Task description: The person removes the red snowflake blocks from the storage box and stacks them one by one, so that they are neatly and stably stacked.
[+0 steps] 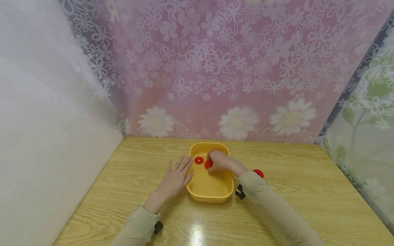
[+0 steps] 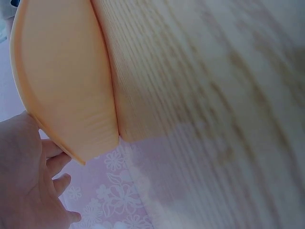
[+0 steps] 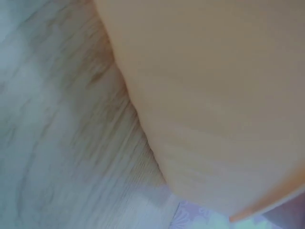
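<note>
A yellow rectangular tub (image 1: 209, 190) with rounded corners stands on the wooden table. My left hand (image 1: 175, 179) lies along its left rim with the fingers extended; in the left wrist view that hand (image 2: 24, 176) touches the edge of the tub (image 2: 66, 81). Inside the tub, my right hand (image 1: 220, 161) pinches a red notched disc (image 1: 208, 165). Another red notched disc (image 1: 199, 160), with a pale centre, is just left of it in the tub. The right wrist view shows mostly the tub's outer wall (image 3: 205, 95), and the fingers are hidden there.
A further red piece (image 1: 258, 173) lies on the table right of the tub, partly behind the right sleeve (image 1: 267, 201). Flowered pink cloth (image 1: 215, 85) hangs along the table's back edge. A pale sheet (image 1: 55, 119) borders the left side.
</note>
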The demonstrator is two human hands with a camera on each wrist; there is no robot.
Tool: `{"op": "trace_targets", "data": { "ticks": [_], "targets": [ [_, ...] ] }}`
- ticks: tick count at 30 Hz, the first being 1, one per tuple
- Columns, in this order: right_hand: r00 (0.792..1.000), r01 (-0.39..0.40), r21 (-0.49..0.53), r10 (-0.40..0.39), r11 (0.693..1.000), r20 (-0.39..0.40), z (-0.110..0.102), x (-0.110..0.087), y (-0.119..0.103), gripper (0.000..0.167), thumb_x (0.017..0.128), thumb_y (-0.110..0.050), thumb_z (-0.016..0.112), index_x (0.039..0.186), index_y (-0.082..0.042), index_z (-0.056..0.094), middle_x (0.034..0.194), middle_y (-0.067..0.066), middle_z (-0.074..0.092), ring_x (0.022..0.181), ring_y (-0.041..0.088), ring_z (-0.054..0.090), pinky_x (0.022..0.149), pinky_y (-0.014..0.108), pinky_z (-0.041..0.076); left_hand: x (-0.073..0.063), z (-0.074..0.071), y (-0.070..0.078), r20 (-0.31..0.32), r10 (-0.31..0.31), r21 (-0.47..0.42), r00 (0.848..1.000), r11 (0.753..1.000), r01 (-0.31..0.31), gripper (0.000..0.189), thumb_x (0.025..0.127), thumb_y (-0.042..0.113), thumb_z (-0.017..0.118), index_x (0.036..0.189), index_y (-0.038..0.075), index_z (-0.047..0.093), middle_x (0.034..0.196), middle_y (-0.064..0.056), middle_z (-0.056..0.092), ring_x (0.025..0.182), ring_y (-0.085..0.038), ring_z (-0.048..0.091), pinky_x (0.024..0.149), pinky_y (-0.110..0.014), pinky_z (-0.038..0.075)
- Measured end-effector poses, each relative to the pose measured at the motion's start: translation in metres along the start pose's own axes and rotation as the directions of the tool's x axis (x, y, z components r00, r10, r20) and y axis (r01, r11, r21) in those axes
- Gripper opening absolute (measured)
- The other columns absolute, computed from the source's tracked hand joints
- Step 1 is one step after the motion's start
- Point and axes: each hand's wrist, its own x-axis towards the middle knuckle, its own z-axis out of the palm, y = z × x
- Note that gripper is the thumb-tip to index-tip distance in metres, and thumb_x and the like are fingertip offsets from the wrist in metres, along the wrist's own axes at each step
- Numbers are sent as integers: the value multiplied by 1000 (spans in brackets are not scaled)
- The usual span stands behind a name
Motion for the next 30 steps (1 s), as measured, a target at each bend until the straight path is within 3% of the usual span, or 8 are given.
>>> {"op": "trace_targets", "data": {
  "ticks": [5, 15, 23, 30],
  "targets": [
    [992, 74, 64, -67, 995, -108, -2, -5, -2, 40, 81, -16, 84, 113, 0, 66, 99, 6, 62, 79, 14, 53, 72, 26, 50, 0, 1, -1, 7, 3, -8, 1000, 1000, -3, 58, 109, 37, 44, 158, 7, 35, 164, -5, 32, 155, -29, 21, 120, -67, 11],
    [941, 182, 103, -143, 978, -306, -14, -34, -11, 37, 81, -10, 83, 113, 0, 67, 105, 9, 64, 88, 26, 63, 78, 34, 56, 0, 3, -2, -6, 13, 2, 1000, 1000, -13, 57, 109, 35, 47, 158, 7, 36, 164, -6, 32, 154, -30, 21, 118, -68, 15],
    [924, 186, 112, -135, 976, -357, -19, -59, -12, 37, 81, -11, 84, 112, -4, 66, 105, 6, 61, 87, 23, 61, 76, 32, 55, 0, 4, -3, -12, 10, -1, 1000, 1000, -10, 58, 109, 36, 46, 159, 9, 35, 165, -6, 32, 154, -30, 21, 118, -68, 14],
    [926, 144, 151, -79, 978, -369, -22, -82, -7, 39, 83, -10, 82, 117, -4, 64, 109, 6, 61, 92, 22, 63, 82, 40, 57, 0, 5, -3, -11, 10, -5, 1000, 1000, -11, 58, 109, 36, 46, 158, 7, 36, 164, -7, 32, 154, -30, 21, 118, -68, 15]
  ]
}}
